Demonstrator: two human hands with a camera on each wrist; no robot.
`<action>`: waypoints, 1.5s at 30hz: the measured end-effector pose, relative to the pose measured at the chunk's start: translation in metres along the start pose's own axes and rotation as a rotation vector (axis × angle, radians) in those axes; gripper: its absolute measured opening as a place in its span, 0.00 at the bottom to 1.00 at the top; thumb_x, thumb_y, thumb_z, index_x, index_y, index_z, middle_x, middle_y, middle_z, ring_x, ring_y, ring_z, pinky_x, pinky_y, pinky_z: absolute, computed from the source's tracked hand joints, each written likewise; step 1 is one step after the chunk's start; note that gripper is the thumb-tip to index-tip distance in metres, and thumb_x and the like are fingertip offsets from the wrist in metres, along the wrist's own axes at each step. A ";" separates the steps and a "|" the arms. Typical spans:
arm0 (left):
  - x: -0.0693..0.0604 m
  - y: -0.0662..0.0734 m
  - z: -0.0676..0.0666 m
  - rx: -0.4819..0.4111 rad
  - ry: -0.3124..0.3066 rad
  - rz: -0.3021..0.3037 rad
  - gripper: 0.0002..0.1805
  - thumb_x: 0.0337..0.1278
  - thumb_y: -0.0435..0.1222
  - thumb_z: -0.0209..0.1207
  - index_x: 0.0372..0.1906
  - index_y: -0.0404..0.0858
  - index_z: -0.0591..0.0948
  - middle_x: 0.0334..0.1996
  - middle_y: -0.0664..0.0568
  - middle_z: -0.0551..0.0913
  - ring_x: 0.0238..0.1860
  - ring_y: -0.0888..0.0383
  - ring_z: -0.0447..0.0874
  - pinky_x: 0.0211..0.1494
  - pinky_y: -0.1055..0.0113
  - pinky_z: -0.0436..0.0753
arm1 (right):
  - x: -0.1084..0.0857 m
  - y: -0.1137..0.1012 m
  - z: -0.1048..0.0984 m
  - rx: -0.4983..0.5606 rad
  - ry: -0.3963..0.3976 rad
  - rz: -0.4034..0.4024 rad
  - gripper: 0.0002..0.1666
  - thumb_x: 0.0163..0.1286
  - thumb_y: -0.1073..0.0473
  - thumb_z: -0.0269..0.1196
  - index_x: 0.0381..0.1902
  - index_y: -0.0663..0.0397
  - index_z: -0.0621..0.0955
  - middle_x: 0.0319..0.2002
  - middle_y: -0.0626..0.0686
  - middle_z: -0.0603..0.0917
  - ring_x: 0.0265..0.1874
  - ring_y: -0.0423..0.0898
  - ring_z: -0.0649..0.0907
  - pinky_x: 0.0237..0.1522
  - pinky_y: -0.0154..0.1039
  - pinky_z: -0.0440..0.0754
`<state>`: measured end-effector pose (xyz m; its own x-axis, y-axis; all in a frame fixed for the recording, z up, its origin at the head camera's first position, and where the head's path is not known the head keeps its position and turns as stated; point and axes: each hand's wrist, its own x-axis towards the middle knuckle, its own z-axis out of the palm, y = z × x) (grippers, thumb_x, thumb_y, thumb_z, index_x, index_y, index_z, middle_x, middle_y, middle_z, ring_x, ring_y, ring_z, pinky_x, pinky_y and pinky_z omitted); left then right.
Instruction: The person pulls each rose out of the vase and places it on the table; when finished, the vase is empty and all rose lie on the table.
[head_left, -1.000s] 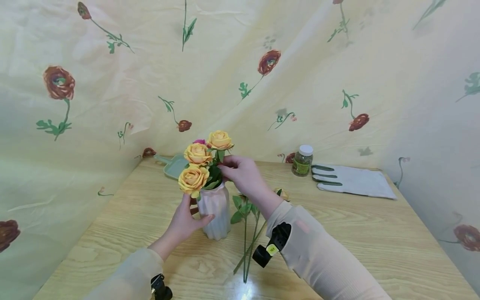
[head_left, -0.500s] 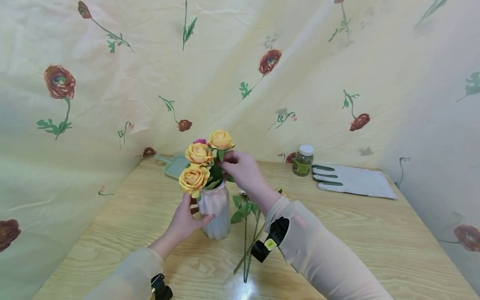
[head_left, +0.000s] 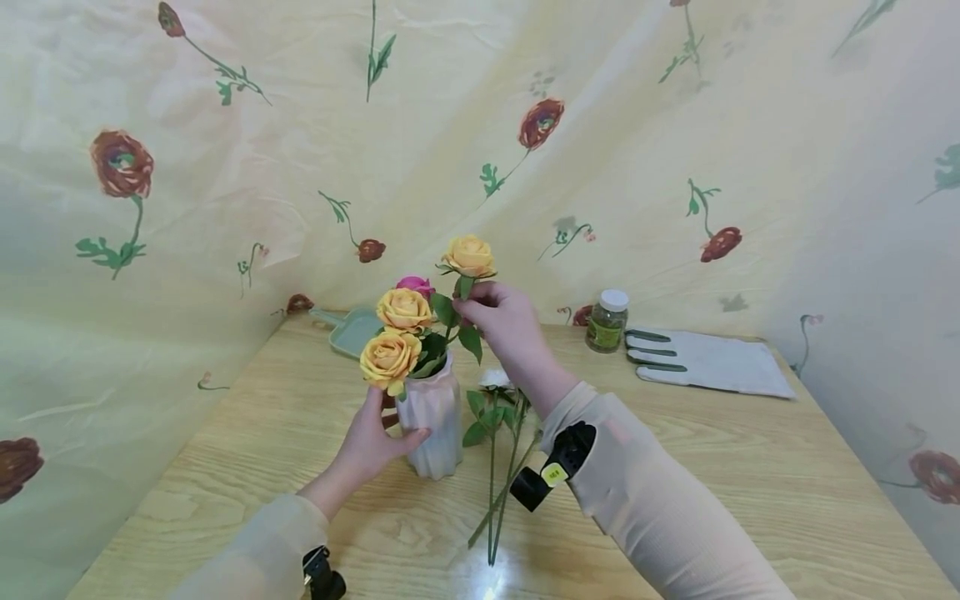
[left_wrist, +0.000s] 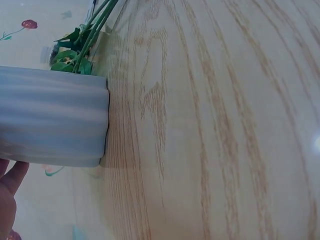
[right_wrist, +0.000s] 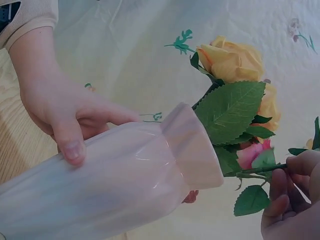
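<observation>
My left hand (head_left: 367, 446) holds the side of a white ribbed vase (head_left: 431, 425), thumb across its front and fingers behind it. The vase stands upright on the table. Above its mouth, my right hand (head_left: 510, 325) pinches the green stem of a yellow rose (head_left: 470, 256). In the right wrist view the thumb and fingers of that right hand (right_wrist: 295, 200) close on the stem just outside the vase's rim (right_wrist: 205, 150). Other yellow roses (head_left: 390, 358) and a magenta rose (head_left: 416, 287) lean in the vase. How deep the held stem reaches is hidden.
Right of the vase, several loose stems (head_left: 492, 492) with leaves and a white flower (head_left: 495, 378) lie on the wooden table (head_left: 712, 475). Further back are a lidded jar (head_left: 607, 323), a white and green glove (head_left: 705, 362) and a pale green dustpan (head_left: 352, 335).
My right hand has moved up and to the right, raising the yellow rose away from the other blooms. More of the magenta rose shows. The left hand and vase keep their place.
</observation>
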<state>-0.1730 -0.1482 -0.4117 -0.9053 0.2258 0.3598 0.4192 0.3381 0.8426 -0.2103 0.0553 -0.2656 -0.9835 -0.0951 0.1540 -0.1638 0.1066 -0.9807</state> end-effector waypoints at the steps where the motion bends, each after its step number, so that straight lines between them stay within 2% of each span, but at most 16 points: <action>1: 0.000 0.000 0.000 -0.002 -0.002 -0.004 0.54 0.44 0.31 0.70 0.71 0.51 0.48 0.54 0.45 0.68 0.49 0.43 0.72 0.49 0.50 0.80 | 0.000 0.000 0.000 0.005 -0.001 -0.002 0.10 0.65 0.60 0.61 0.40 0.63 0.79 0.29 0.51 0.80 0.31 0.44 0.78 0.31 0.36 0.74; 6: 0.000 0.000 0.000 -0.019 -0.008 -0.022 0.54 0.44 0.31 0.70 0.71 0.51 0.48 0.54 0.45 0.68 0.50 0.43 0.72 0.51 0.49 0.79 | 0.000 -0.001 0.000 0.029 -0.010 0.001 0.09 0.66 0.62 0.60 0.39 0.64 0.78 0.32 0.55 0.81 0.35 0.48 0.80 0.41 0.44 0.80; 9: 0.000 0.001 0.000 -0.025 -0.009 -0.027 0.53 0.44 0.31 0.70 0.71 0.51 0.48 0.55 0.45 0.68 0.50 0.43 0.71 0.51 0.48 0.78 | 0.000 -0.002 -0.001 0.042 -0.005 0.004 0.09 0.67 0.63 0.59 0.39 0.66 0.78 0.34 0.57 0.81 0.36 0.48 0.81 0.44 0.43 0.81; 13: 0.000 0.002 0.000 -0.026 -0.011 -0.031 0.53 0.45 0.31 0.70 0.71 0.49 0.49 0.55 0.45 0.68 0.50 0.43 0.71 0.51 0.48 0.78 | 0.000 -0.005 -0.002 0.086 0.002 0.009 0.10 0.67 0.65 0.58 0.41 0.68 0.76 0.41 0.59 0.80 0.37 0.48 0.81 0.44 0.39 0.82; 17: 0.000 0.002 0.000 -0.024 -0.007 -0.034 0.53 0.44 0.32 0.70 0.72 0.50 0.48 0.55 0.45 0.67 0.50 0.43 0.71 0.51 0.48 0.78 | -0.001 -0.007 -0.004 0.137 -0.006 0.029 0.09 0.68 0.66 0.57 0.42 0.69 0.74 0.44 0.62 0.79 0.37 0.49 0.82 0.44 0.39 0.82; 23: 0.000 0.001 0.000 -0.011 0.001 -0.025 0.53 0.44 0.32 0.70 0.71 0.51 0.49 0.59 0.44 0.67 0.50 0.45 0.72 0.51 0.49 0.79 | -0.005 -0.011 -0.011 0.202 0.005 0.034 0.06 0.69 0.66 0.55 0.38 0.65 0.70 0.45 0.61 0.78 0.36 0.47 0.83 0.46 0.39 0.82; 28: 0.000 0.001 0.000 -0.002 0.005 -0.026 0.52 0.44 0.32 0.70 0.71 0.47 0.50 0.59 0.42 0.67 0.50 0.44 0.73 0.51 0.49 0.79 | -0.008 -0.015 -0.018 0.281 0.038 0.024 0.05 0.69 0.68 0.54 0.37 0.63 0.68 0.44 0.60 0.76 0.33 0.45 0.83 0.45 0.38 0.82; 33: 0.000 0.000 0.000 -0.001 0.006 -0.053 0.49 0.45 0.33 0.70 0.69 0.44 0.53 0.57 0.42 0.69 0.51 0.43 0.73 0.52 0.50 0.78 | -0.010 -0.016 -0.026 0.298 0.067 0.020 0.05 0.70 0.67 0.55 0.39 0.63 0.69 0.44 0.60 0.77 0.34 0.46 0.84 0.45 0.38 0.82; 37: 0.000 0.001 0.000 -0.008 0.002 -0.085 0.49 0.45 0.34 0.70 0.69 0.43 0.53 0.54 0.41 0.70 0.52 0.44 0.72 0.53 0.49 0.77 | -0.011 -0.017 -0.034 0.340 0.094 0.014 0.04 0.70 0.67 0.55 0.38 0.63 0.70 0.42 0.59 0.77 0.35 0.47 0.83 0.45 0.38 0.82; 41: 0.000 0.008 0.000 -0.010 0.002 -0.131 0.49 0.45 0.32 0.70 0.70 0.39 0.53 0.51 0.40 0.70 0.53 0.45 0.70 0.56 0.49 0.76 | -0.013 -0.015 -0.042 0.428 0.110 0.000 0.05 0.69 0.69 0.54 0.33 0.62 0.68 0.39 0.58 0.77 0.33 0.46 0.82 0.43 0.37 0.82; 45: -0.002 0.027 -0.002 -0.019 -0.003 -0.153 0.46 0.46 0.29 0.68 0.69 0.36 0.54 0.50 0.38 0.70 0.53 0.44 0.69 0.57 0.48 0.74 | -0.015 -0.012 -0.050 0.525 0.125 -0.009 0.08 0.69 0.70 0.54 0.30 0.61 0.66 0.36 0.57 0.78 0.31 0.45 0.83 0.39 0.34 0.83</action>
<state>-0.1600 -0.1411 -0.3894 -0.9583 0.1752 0.2256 0.2749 0.3510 0.8951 -0.1976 0.1051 -0.2499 -0.9891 0.0280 0.1446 -0.1434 -0.4057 -0.9027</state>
